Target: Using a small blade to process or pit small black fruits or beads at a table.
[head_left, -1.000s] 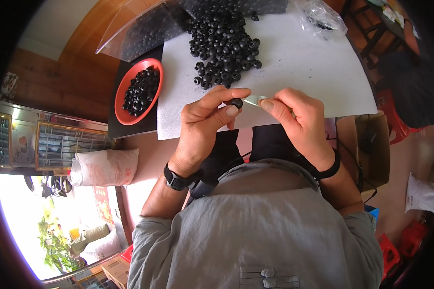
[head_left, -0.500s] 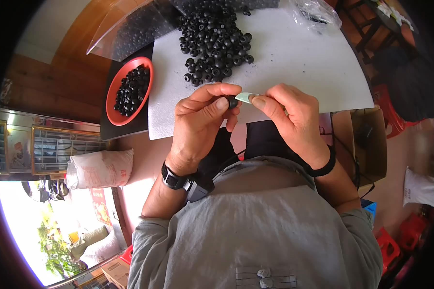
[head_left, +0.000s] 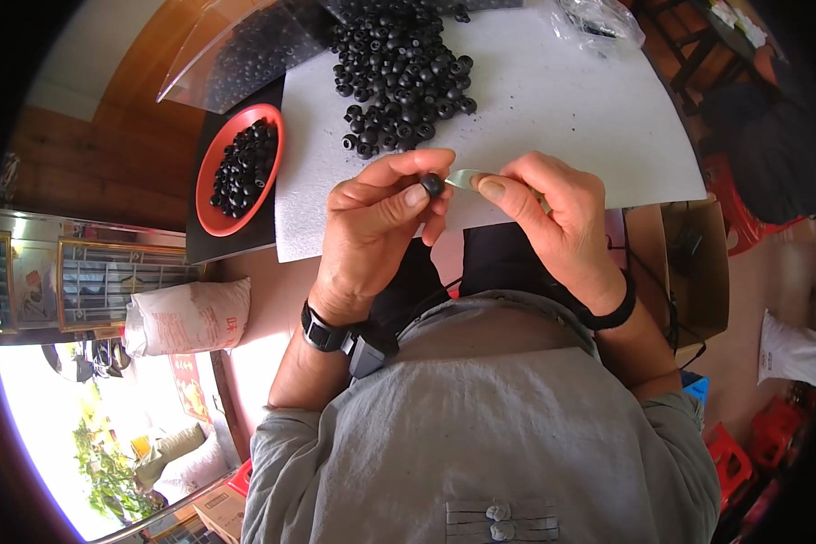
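Between the thumb and fingers of my left hand (head_left: 376, 204) is a small round black part (head_left: 432, 185), like a hollow ball or cap. My right hand (head_left: 553, 208) pinches a small pale blade (head_left: 463, 179), its tip pointing left, close beside the black part. The blade's handle is hidden in my fingers. Both hands are over the near edge of a white sheet (head_left: 553, 118) on the table. Beyond them lies a heap of similar black parts (head_left: 399, 68), some showing a round opening.
At the left, an orange-red oval bowl (head_left: 206, 195) holds more small black parts. A clear plastic panel (head_left: 199, 68) stands at the back left, and a crumpled clear bag (head_left: 598, 23) lies at the back right. An open cardboard box (head_left: 703, 272) is right of my lap.
The black part has turned in my left fingers and shows more of its rounded side. The blade has drawn slightly right and tilted, leaving a small gap.
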`<state>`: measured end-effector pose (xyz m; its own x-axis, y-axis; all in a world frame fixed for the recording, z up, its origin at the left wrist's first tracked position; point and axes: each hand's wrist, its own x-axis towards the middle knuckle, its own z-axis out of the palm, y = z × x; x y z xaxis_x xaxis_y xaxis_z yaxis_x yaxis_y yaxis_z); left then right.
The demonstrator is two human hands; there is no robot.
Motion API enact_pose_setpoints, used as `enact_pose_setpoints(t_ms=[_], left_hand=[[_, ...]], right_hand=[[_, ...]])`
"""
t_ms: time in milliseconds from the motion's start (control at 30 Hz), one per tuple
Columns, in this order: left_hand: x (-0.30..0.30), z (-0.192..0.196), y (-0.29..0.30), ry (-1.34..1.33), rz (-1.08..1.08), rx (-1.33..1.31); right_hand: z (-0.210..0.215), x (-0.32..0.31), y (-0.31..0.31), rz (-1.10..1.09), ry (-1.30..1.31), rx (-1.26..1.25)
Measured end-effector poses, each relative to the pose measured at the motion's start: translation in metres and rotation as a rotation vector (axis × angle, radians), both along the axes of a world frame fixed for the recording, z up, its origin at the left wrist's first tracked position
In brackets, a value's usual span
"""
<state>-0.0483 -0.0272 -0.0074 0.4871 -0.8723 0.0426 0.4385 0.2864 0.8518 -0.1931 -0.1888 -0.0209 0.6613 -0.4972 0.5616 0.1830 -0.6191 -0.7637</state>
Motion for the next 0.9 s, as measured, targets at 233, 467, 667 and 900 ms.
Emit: enact_pose_setpoints(t_ms=[233,467,667,900], left_hand=[[0.003,-0.008,0.002,-0.016,-0.034,0.003],[0.006,-0.009,0.002,0.003,-0.039,-0.002],[0.011,-0.012,0.003,-0.012,-0.088,-0.010],[0.009,-0.013,0.003,0.025,-0.054,0.001]], right_hand=[[0.009,0.004,0.001,-0.013,0.104,-0.042],[0.006,0.005,0.000,-0.018,0.080,-0.070],[0.008,0.004,0.000,-0.012,0.090,-0.090],[0.003,0.006,-0.003,-0.008,0.079,-0.131]])
